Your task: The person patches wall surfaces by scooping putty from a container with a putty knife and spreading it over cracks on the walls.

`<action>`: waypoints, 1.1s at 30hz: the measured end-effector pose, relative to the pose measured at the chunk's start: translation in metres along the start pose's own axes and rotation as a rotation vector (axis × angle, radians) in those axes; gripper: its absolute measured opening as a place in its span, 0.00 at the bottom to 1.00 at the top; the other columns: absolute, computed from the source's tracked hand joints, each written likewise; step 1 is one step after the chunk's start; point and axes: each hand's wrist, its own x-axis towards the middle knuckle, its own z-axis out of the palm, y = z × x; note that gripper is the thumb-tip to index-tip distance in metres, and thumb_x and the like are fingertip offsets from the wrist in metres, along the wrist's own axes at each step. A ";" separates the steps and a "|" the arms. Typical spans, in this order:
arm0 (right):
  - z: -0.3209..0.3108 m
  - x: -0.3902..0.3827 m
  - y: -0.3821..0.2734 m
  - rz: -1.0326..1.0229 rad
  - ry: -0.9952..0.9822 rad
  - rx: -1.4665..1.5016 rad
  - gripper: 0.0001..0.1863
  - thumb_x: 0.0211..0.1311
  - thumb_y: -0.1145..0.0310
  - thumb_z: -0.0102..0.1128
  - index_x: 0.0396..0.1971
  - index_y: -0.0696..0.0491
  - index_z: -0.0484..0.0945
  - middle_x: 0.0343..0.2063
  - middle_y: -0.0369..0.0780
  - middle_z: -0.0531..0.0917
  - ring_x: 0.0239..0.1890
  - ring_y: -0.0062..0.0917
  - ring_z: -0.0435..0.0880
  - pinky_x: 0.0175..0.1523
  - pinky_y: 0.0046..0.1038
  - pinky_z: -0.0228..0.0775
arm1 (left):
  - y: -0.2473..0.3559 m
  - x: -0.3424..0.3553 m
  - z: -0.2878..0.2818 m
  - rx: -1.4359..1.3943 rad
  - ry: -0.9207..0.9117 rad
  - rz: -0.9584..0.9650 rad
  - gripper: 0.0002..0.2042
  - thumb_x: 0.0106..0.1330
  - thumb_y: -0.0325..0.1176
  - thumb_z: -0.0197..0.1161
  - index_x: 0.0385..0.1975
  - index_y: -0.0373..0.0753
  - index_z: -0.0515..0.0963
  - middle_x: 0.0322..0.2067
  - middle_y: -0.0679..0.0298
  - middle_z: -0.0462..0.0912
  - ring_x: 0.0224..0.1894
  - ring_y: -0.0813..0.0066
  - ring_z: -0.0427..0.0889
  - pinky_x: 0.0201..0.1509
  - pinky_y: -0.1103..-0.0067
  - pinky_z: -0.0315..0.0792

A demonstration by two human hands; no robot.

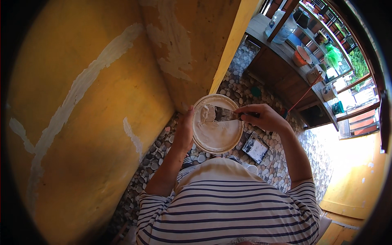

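A round white tub (238,141) of pale filler (216,134) is held in front of my body. My left hand (185,128) grips the tub by its left side, the fingers partly hidden beneath it. In my right hand (263,116) is the dark handle of a putty knife (223,114). Its stained blade lies in the filler at the upper part of the tub, where a lump of the paste is heaped against the blade's edge.
To the left, a yellow wall (102,143) carries pale filler streaks (77,92), meeting another wall at a corner. On the pebble-patterned floor lies a paint-smeared square tray (256,148). At the upper right, a wooden counter (281,53) bears a water jug (281,26), a reddish bowl (301,56) and buckets.
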 end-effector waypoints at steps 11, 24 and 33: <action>-0.007 -0.012 0.008 -0.211 0.124 -0.020 0.20 0.65 0.59 0.68 0.54 0.50 0.81 0.44 0.39 0.86 0.43 0.23 0.85 0.50 0.28 0.76 | 0.004 0.009 0.001 -0.150 -0.033 -0.036 0.25 0.79 0.48 0.45 0.63 0.33 0.70 0.59 0.54 0.77 0.61 0.65 0.77 0.67 0.68 0.71; -0.039 -0.045 -0.023 -0.371 0.266 -0.043 0.20 0.65 0.63 0.68 0.56 0.51 0.79 0.41 0.40 0.86 0.41 0.25 0.85 0.48 0.27 0.76 | 0.006 0.005 0.000 -0.172 -0.009 -0.096 0.29 0.79 0.51 0.41 0.65 0.30 0.66 0.61 0.48 0.74 0.63 0.54 0.75 0.68 0.62 0.69; -0.122 -0.058 -0.099 -0.518 0.522 -0.310 0.19 0.66 0.65 0.66 0.55 0.52 0.80 0.40 0.38 0.86 0.42 0.24 0.84 0.49 0.28 0.76 | -0.006 0.010 -0.023 -0.170 -0.120 -0.023 0.27 0.80 0.50 0.39 0.63 0.32 0.69 0.58 0.50 0.77 0.61 0.59 0.77 0.67 0.64 0.70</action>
